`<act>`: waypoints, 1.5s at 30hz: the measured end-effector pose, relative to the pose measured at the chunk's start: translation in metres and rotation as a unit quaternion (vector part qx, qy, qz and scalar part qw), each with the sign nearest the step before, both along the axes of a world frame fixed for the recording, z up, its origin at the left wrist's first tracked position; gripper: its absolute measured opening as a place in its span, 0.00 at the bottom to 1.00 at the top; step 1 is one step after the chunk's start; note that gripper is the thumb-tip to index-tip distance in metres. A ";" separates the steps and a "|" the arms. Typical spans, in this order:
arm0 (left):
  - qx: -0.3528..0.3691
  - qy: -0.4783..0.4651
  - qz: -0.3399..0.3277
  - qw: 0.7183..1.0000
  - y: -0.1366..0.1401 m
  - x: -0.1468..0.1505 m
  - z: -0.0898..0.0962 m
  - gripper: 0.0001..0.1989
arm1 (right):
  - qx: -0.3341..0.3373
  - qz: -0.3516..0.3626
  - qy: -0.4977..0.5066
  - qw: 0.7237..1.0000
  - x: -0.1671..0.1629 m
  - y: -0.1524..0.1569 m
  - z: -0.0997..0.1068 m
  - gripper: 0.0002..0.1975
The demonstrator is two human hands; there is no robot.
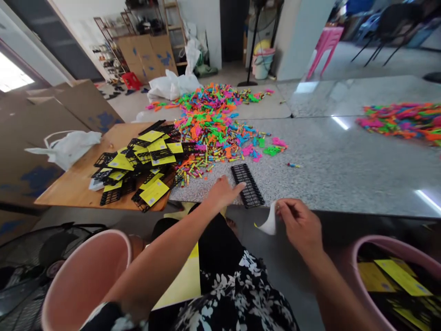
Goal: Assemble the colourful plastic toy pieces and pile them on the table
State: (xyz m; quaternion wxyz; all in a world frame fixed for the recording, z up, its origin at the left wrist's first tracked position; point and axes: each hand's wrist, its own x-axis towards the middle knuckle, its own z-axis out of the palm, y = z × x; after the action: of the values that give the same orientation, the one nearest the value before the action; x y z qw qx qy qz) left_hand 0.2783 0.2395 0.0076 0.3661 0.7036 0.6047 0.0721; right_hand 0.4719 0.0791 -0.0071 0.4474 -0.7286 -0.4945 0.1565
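A black plastic rack [248, 186] with rows of slots lies flat near the front edge of the grey speckled table. My left hand [223, 191] is at its left side, the thumb stretched onto the rack's edge and apart from the other fingers. Off the table's edge, to the right, my right hand [301, 225] pinches a curled label [268, 224] by one end. The label's white side shows, with a bit of yellow at its tip. Yellow sheets [184, 280] lie on my lap.
Black racks with yellow labels [155, 191] are heaped on the wooden board [77, 186] at left. Colourful plastic pieces [213, 124] form a pile behind, with another pile [406, 119] far right. A pink bin [89, 276] stands left; another bin [356, 266] at right holds labelled racks.
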 end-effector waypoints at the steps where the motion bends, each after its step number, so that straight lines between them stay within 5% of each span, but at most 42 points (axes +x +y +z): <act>1: 0.011 0.025 0.005 1.000 0.009 0.018 -0.010 0.45 | -0.009 0.009 -0.012 1.000 0.003 0.000 0.001 0.19; 4: 0.030 0.077 0.011 0.997 0.024 0.052 -0.028 0.53 | -0.050 0.025 0.000 0.998 0.010 0.000 0.005 0.20; 9: 0.020 0.119 -0.011 0.993 0.035 0.067 -0.035 0.57 | -0.092 0.005 0.105 0.990 0.021 0.007 0.006 0.20; 14: -0.041 0.099 0.005 0.994 0.043 0.060 -0.040 0.51 | -0.041 -0.032 0.165 0.985 0.024 0.020 0.007 0.19; 19: -0.050 -0.093 0.032 0.994 0.041 0.024 -0.050 0.30 | 0.060 -0.026 0.150 0.987 0.012 0.033 0.007 0.17; 21: -0.088 -0.215 0.059 0.971 0.035 0.003 -0.051 0.17 | 0.100 -0.014 0.144 0.984 0.000 0.037 0.006 0.15; 23: -0.166 -0.353 0.117 0.913 0.025 -0.020 -0.051 0.09 | 0.139 -0.004 0.146 0.979 -0.016 0.041 0.006 0.12; 27: -0.291 -0.576 0.209 0.735 -0.005 -0.059 -0.052 0.13 | 0.213 0.029 0.155 0.964 -0.057 0.045 0.012 0.07; 30: -0.317 -0.641 0.222 0.662 -0.028 -0.077 -0.054 0.18 | 0.231 0.086 0.118 0.962 -0.085 0.046 0.016 0.05; 35: -0.345 -0.618 0.234 0.666 -0.046 -0.092 -0.048 0.20 | 0.230 0.177 0.019 0.957 -0.109 0.052 0.009 0.07; 40: -0.398 -0.584 0.236 0.667 -0.044 -0.103 -0.039 0.50 | 0.239 0.221 -0.046 0.944 -0.117 0.059 0.000 0.09; 45: -0.425 -0.585 0.209 0.658 -0.044 -0.112 -0.041 0.48 | 0.237 0.264 -0.086 0.931 -0.122 0.058 -0.005 0.11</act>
State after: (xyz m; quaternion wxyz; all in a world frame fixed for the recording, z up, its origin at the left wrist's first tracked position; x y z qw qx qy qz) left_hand 0.1663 0.1951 -0.0330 0.8787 0.1392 0.3615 0.2791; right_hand 0.3501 0.1370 -0.0121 0.5053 -0.4556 -0.7281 0.0837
